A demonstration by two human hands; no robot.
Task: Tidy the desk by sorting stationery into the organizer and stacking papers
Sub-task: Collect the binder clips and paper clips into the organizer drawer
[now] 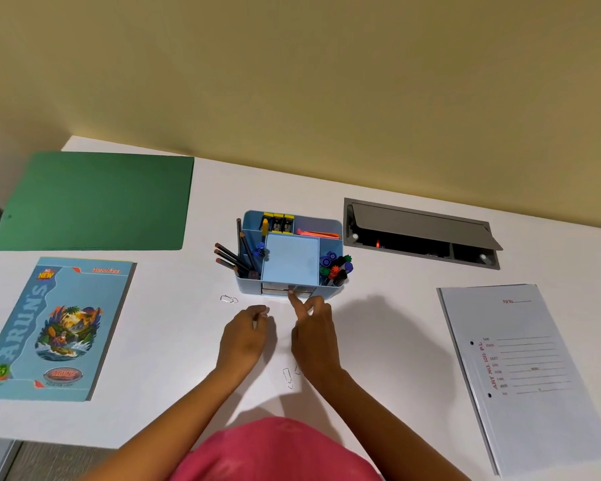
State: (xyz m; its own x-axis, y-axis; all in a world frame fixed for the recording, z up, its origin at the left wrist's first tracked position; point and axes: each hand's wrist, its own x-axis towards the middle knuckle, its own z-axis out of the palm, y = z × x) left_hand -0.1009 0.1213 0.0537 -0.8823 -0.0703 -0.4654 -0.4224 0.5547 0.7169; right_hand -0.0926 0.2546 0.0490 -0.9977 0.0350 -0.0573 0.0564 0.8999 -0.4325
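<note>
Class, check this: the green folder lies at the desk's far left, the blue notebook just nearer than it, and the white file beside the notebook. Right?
Wrong on the file. The head view shows the white file on the right side of the desk, across from the blue notebook. The green folder does lie far left, the notebook nearer.

White surface (pixel 379 341), wall along its far edge. Far left: green folder (pixel 94 201), lying flat. Just in front of it, a blue notebook (pixel 58 328), cover up, near the left edge. Centre: blue organizer (pixel 247 287) standing upright. One paper clip (pixel 229 299) just beside the organizer's front left corner. Two more paper clips (pixel 288 376) nearer the front edge, centre. Right side: white file (pixel 528 373), flat, printed side up. Behind it, a grey hatch (pixel 420 230) set into the surface, lid tilted open.
</note>
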